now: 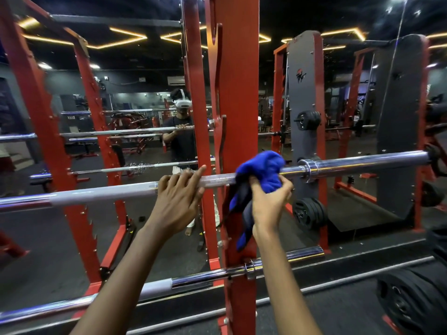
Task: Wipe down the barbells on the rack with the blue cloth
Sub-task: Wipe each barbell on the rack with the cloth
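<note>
A chrome barbell (101,193) lies across the red rack (238,97) at chest height. My left hand (177,198) curls over the bar just left of the red upright. The blue cloth (262,169) is wrapped round the bar right of the upright, near the sleeve collar (306,168). My right hand (271,201) grips the cloth from below, and a loose tail of it hangs down. A second, lower barbell (198,278) rests on the rack below my forearms.
A mirror behind the rack reflects a person with a headset and more bars. Black weight plates (309,212) hang on a grey storage post at right. A large black plate (413,301) sits at the lower right. Dark rubber floor lies below.
</note>
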`<state>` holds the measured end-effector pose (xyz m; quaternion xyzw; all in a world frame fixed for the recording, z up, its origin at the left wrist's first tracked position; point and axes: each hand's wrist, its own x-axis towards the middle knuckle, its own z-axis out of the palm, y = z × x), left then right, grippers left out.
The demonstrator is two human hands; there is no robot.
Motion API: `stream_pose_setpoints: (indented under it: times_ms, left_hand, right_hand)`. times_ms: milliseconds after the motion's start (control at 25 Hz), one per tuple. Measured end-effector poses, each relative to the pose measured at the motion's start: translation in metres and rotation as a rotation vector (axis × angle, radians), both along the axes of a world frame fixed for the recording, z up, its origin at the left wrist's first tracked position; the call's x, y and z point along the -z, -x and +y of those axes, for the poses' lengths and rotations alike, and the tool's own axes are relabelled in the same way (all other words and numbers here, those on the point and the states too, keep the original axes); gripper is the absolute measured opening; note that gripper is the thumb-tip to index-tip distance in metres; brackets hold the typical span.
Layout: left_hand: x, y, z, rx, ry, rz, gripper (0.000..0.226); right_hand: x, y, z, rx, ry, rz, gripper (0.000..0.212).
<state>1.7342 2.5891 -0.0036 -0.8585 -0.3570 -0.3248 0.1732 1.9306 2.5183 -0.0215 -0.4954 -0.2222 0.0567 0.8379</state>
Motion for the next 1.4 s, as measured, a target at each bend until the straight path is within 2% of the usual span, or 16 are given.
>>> stream_pose_setpoints:
  times_ms: [80, 160, 240, 320, 400, 520, 640, 720, 800, 920, 1080, 1240, 1400]
  left_hand:
    - [0.002, 0.0, -0.001, 0.019, 0.039, -0.02, 0.059]
    - [0.004, 0.001, -0.001, 0.02, 0.085, -0.052, 0.06]
    - [0.003, 0.004, -0.002, 0.028, 0.105, -0.059, 0.061]
    - [0.004, 0.009, -0.002, 0.039, 0.127, -0.027, 0.064]
    - [0.002, 0.008, -0.002, 0.041, 0.181, 0.002, 0.066]
    - [0.001, 0.001, -0.002, 0.026, 0.206, 0.002, 0.067]
    - [0.002, 0.0, -0.003, 0.044, 0.224, 0.001, 0.068]
    - [0.001, 0.002, -0.003, 0.074, 0.262, -0.009, 0.068]
    - [-0.001, 0.004, -0.005, 0.076, 0.264, -0.026, 0.068]
    - [0.003, 0.003, -0.003, 0.06, 0.233, -0.003, 0.065]
    - [0.003, 0.005, 0.004, 0.021, 0.119, 0.069, 0.063]
    - [-0.005, 0.048, 0.012, -0.035, -0.035, 0.08, 0.058]
    - [-0.002, 0.095, 0.024, -0.092, -0.042, 0.036, 0.059]
  right_hand:
    - [-0.01, 0.019, -0.002, 0.135, 0.132, -0.437, 0.043]
    - [-0.016, 0.022, 0.004, 0.169, 0.244, -0.682, 0.04]
    - [-0.019, 0.005, 0.006, 0.256, 0.32, -0.777, 0.044]
    - [-0.028, -0.023, 0.005, 0.372, 0.34, -0.714, 0.049]
    - [-0.031, -0.042, 0.002, 0.373, 0.358, -0.624, 0.045]
    - [-0.022, -0.022, -0.001, 0.23, 0.468, -0.839, 0.047]
    - [-0.009, -0.026, -0.004, 0.287, 0.518, -1.035, 0.049]
    - [-0.011, -0.051, -0.006, 0.359, 0.471, -0.96, 0.04]
    - [-0.016, -0.063, -0.006, 0.39, 0.435, -0.784, 0.031]
    - [-0.021, -0.04, 0.003, 0.408, 0.432, -0.629, 0.028]
    - [-0.014, -0.019, 0.002, 0.328, 0.42, -0.845, 0.024]
    - [-0.016, -0.042, -0.003, 0.414, 0.31, -0.738, 0.027]
    - [-0.024, -0.02, -0.008, 0.181, 0.24, -0.709, 0.029]
